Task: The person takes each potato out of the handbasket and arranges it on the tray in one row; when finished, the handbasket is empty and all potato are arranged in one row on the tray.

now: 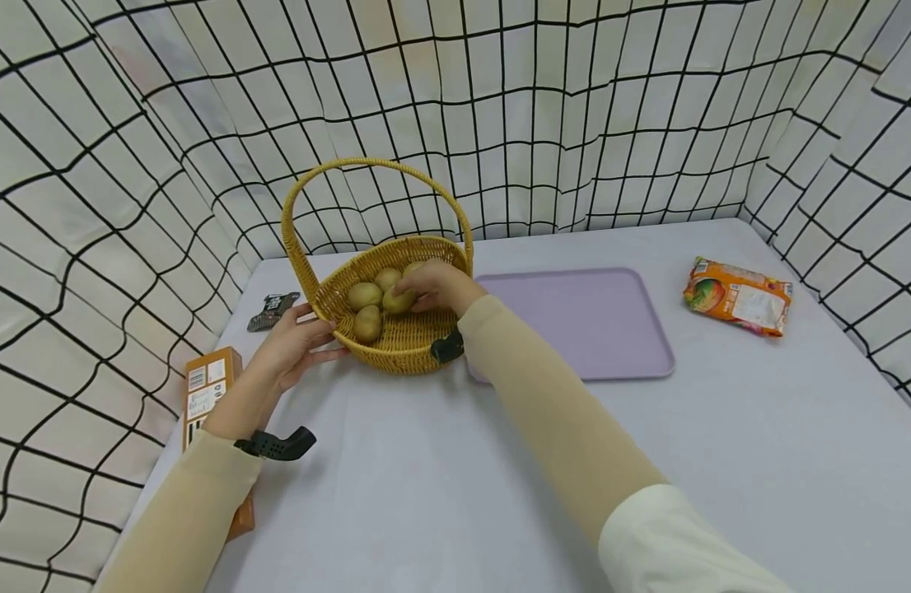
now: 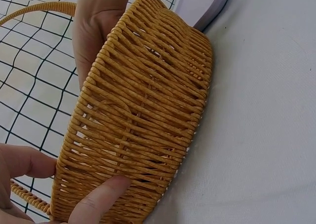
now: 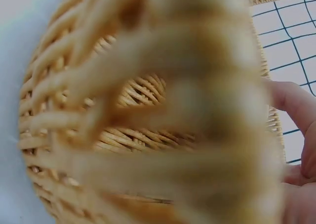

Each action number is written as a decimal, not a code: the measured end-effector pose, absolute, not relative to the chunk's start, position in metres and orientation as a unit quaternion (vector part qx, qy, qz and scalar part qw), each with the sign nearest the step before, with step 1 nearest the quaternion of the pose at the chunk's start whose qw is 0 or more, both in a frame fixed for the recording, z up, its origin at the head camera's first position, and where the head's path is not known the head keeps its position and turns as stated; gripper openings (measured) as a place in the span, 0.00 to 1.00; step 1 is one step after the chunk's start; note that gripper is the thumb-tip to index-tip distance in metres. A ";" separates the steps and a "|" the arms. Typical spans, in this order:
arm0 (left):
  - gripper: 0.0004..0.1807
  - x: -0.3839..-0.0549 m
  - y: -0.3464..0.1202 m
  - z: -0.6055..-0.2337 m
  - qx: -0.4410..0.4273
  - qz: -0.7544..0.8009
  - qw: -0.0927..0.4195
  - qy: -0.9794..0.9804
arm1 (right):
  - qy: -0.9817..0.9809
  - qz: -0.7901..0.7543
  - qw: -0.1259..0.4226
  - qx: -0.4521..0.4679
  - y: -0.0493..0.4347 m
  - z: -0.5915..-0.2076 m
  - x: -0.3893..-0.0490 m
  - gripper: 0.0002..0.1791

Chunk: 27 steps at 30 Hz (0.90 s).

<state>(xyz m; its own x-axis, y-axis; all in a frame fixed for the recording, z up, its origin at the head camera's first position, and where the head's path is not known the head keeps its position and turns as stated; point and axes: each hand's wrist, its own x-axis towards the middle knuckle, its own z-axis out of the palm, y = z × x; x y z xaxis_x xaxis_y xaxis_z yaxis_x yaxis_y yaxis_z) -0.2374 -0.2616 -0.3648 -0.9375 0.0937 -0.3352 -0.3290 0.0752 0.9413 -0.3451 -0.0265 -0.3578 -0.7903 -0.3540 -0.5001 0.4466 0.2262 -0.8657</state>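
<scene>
A yellow wicker basket (image 1: 399,361) with a tall arched handle stands toward the back of the table, several potatoes (image 1: 364,295) lying in its left and back part. My left hand (image 1: 296,342) grips the basket's left rim near the handle's foot; in the left wrist view its thumb (image 2: 101,199) presses the outer weave. My right hand (image 1: 444,284) reaches over the right side into the basket, fingers curled on a potato (image 1: 399,301). In the right wrist view the blurred basket wall (image 3: 163,169) covers most of the scene and hides what that hand holds.
A shallow purple tray (image 1: 581,325) lies right of the basket, partly behind my right forearm. Farther right is an orange packet (image 1: 737,296). On the left are a small dark packet (image 1: 273,312) and an orange-brown box (image 1: 211,383), partly behind my left arm. Black netting (image 1: 544,123) surrounds the table.
</scene>
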 end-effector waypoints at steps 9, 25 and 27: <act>0.44 -0.236 -0.262 -0.364 -0.081 0.678 0.155 0.714 | 0.724 -0.604 0.332 0.024 -0.025 -0.350 -0.344 0.34; 0.46 -0.238 -0.261 -0.370 -0.088 0.690 0.145 0.703 | 0.681 -0.631 0.366 -0.057 -0.006 -0.330 -0.328 0.30; 0.46 -0.238 -0.262 -0.371 -0.091 0.691 0.145 0.702 | 0.678 -0.633 0.368 -0.065 -0.004 -0.327 -0.325 0.30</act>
<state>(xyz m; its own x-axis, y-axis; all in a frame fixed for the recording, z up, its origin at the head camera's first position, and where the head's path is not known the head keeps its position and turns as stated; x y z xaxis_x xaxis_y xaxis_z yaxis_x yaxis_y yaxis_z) -0.2379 -0.2617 -0.3707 -0.9414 0.0737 -0.3292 -0.3280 0.0274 0.9443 -0.3248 -0.0039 -0.3266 -0.7209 -0.5541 -0.4163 0.3770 0.1905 -0.9064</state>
